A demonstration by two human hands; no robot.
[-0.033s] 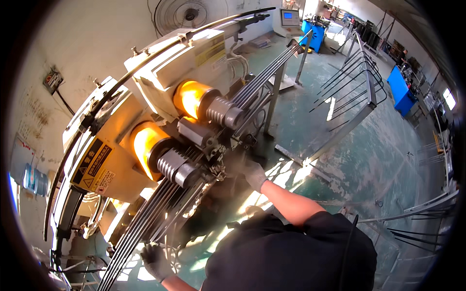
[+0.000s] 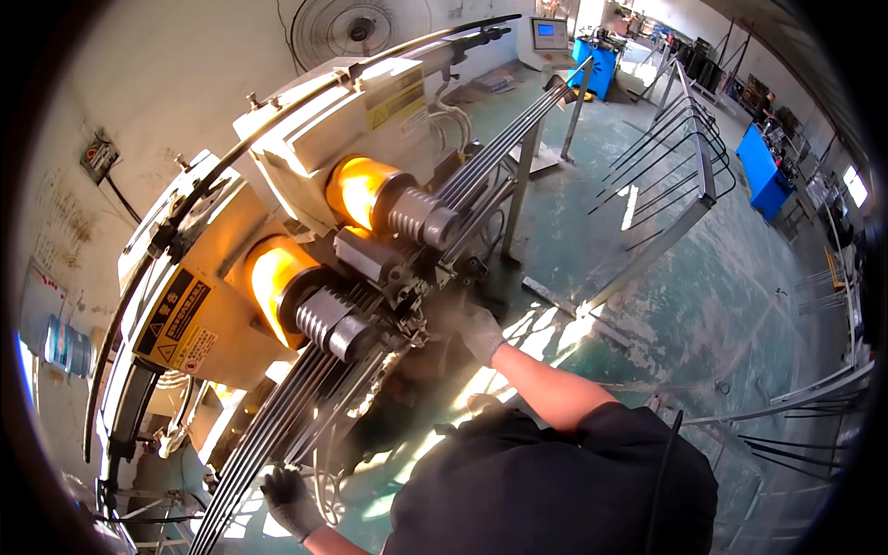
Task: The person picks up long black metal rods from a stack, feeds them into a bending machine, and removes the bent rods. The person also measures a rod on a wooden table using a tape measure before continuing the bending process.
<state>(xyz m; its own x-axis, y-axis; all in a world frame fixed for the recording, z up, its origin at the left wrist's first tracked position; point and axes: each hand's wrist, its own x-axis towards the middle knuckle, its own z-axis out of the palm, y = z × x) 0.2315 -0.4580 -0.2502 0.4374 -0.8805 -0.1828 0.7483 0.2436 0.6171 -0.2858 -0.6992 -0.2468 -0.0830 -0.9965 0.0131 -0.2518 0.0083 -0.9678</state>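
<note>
My right hand [image 2: 481,335], in a pale glove, reaches in beside the metal clamp mechanism [image 2: 410,314] at the front of a large machine. Its fingers fade into a dusty blur, so whether they grip anything cannot be made out. Lower left, my left hand [image 2: 289,502] wears a grey glove with dark fingertips. Its fingers are loosely bent and a little apart, beside a bundle of long thin metal rods [image 2: 242,467]; nothing shows in them. The rods run lengthwise past two ribbed dark rollers [image 2: 335,324], [image 2: 423,218], which jut from glowing orange collars [image 2: 279,277].
A cream machine housing [image 2: 208,305] fills the left, with a curved black rail [image 2: 231,157] along it. On the right, a metal rack [image 2: 708,185] holds several bent rods. A control panel [image 2: 548,34], blue machines [image 2: 766,176] and a wall fan [image 2: 360,30] stand farther off.
</note>
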